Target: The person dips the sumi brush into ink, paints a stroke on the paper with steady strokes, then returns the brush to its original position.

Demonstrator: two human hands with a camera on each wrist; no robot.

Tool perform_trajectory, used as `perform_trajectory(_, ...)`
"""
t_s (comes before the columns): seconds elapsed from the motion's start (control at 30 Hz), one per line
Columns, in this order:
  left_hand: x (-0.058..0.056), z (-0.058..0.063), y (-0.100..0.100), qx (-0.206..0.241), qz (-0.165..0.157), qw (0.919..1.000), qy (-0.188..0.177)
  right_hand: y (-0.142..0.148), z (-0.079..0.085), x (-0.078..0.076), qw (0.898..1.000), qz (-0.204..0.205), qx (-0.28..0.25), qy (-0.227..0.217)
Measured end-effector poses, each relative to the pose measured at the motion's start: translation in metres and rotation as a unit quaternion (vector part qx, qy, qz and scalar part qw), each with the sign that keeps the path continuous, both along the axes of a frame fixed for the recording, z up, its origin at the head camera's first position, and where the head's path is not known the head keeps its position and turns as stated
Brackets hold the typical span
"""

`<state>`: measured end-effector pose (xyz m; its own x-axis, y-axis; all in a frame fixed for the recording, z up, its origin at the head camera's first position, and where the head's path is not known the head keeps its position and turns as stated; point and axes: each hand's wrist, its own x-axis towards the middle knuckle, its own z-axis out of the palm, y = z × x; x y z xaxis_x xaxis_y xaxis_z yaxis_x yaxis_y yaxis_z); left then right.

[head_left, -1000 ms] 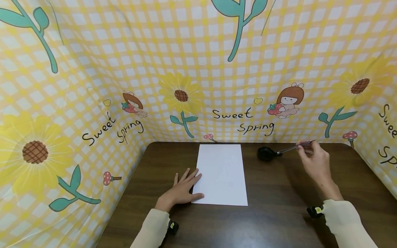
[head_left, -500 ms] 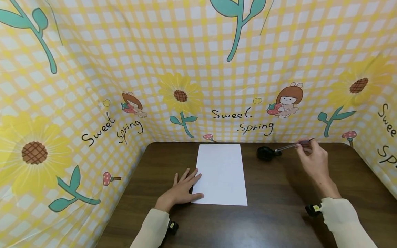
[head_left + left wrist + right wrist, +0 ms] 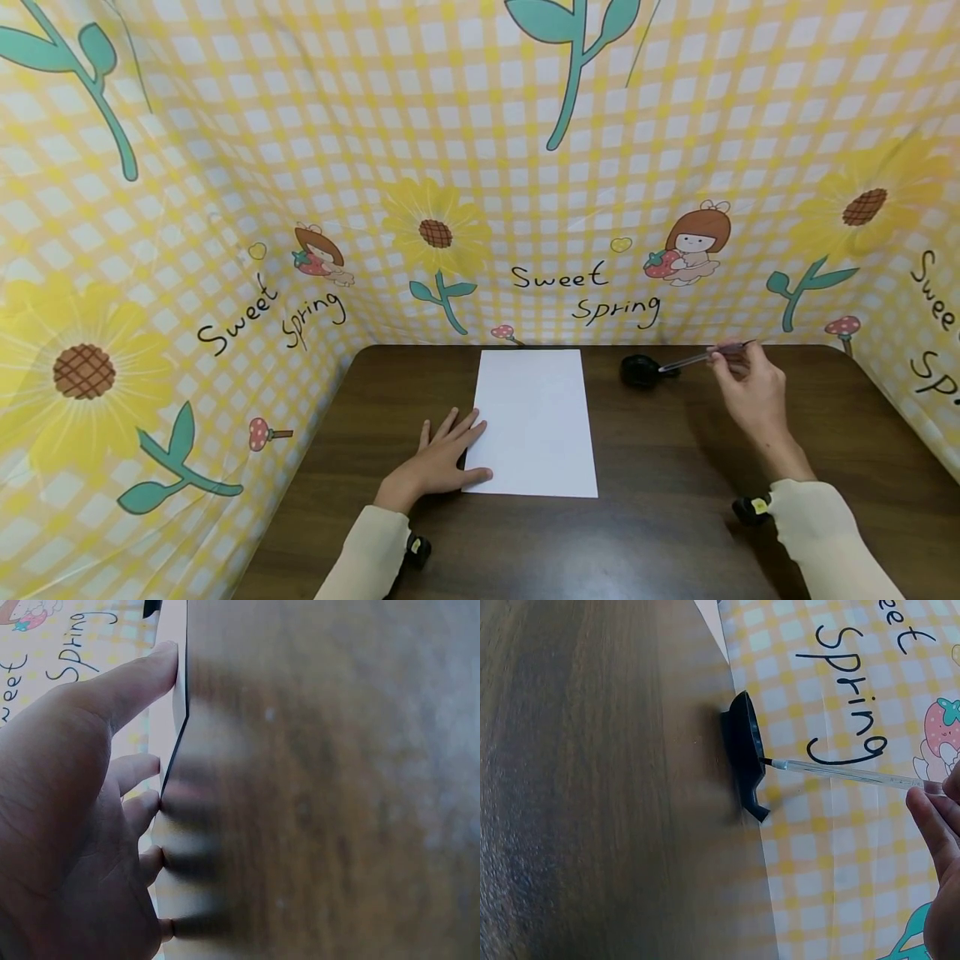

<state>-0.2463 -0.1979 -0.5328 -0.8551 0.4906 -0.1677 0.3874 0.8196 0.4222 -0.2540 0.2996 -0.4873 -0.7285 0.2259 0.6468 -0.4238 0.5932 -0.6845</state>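
Observation:
A blank white sheet of paper (image 3: 532,425) lies on the table. My left hand (image 3: 431,467) rests at its left edge, fingers spread, with thumb and fingertips on the sheet. In the left wrist view this left hand (image 3: 75,780) touches the paper along its edge. My right hand (image 3: 753,396) pinches a slim brush with a clear handle (image 3: 686,362) between thumb and fingers, tilted toward a small black dish (image 3: 639,372). In the right wrist view, the dark tip of the brush (image 3: 840,772) is right at the rim of the dish (image 3: 742,742), which has a short bent handle.
The dark wooden table (image 3: 637,542) ends at a yellow checked cloth (image 3: 480,125) that hangs behind and at both sides. The dish stands near the back edge, to the right of the paper. Black wrist cameras (image 3: 750,508) sit at both sleeves.
My right hand has shifted slightly left, and the brush tip with it, farther over the black dish. The left hand and the paper have stayed in place.

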Motion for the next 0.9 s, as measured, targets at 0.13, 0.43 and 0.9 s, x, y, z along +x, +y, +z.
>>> perform_trajectory(0.13,0.0005,-0.0003,0.0000,0.003,0.000,1.0000,0.000,0.0016,-0.0036,-0.0012,1.000,-0.006,-0.009,-0.004)
perform_trajectory(0.43,0.0014,0.0030,0.0004,0.008,-0.002,1.0000,-0.001,0.0053,-0.0063,-0.0010,1.000,-0.007,-0.014,-0.007)
perform_trajectory(0.9,0.0016,0.0021,0.0011,0.004,0.000,1.0000,0.001,0.0052,-0.0051,0.0005,1.000,-0.008,-0.005,-0.002)
